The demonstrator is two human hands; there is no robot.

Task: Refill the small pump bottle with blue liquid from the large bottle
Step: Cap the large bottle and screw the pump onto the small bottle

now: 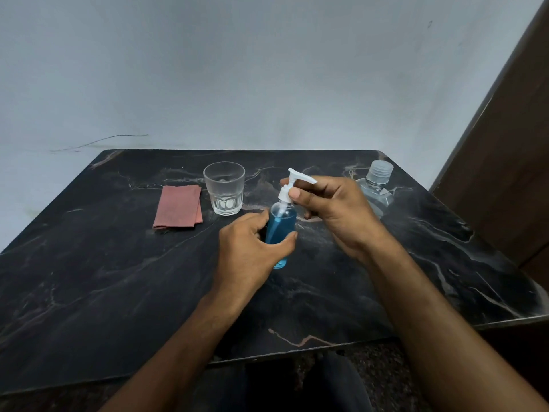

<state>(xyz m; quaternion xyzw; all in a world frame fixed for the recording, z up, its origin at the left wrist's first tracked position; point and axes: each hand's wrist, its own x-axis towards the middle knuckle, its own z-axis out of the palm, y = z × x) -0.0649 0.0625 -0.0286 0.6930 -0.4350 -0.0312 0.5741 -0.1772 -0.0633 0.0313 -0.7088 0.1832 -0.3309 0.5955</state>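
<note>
The small pump bottle [280,223] stands upright near the table's middle, clear plastic and filled with blue liquid almost to its shoulder. My left hand [252,248] wraps around its lower body. My right hand [332,209] pinches the white pump head [292,182] at the collar, thumb in front and fingers behind. The large bottle [375,185], clear with a ribbed cap on, stands at the back right, partly hidden behind my right hand. It looks mostly clear, with little colour showing.
An empty faceted drinking glass [225,188] stands behind the pump bottle. A folded reddish cloth [178,206] lies left of the glass. The dark marble table [104,278] ends at a pale wall behind, and a brown wooden panel [505,162] rises at the right.
</note>
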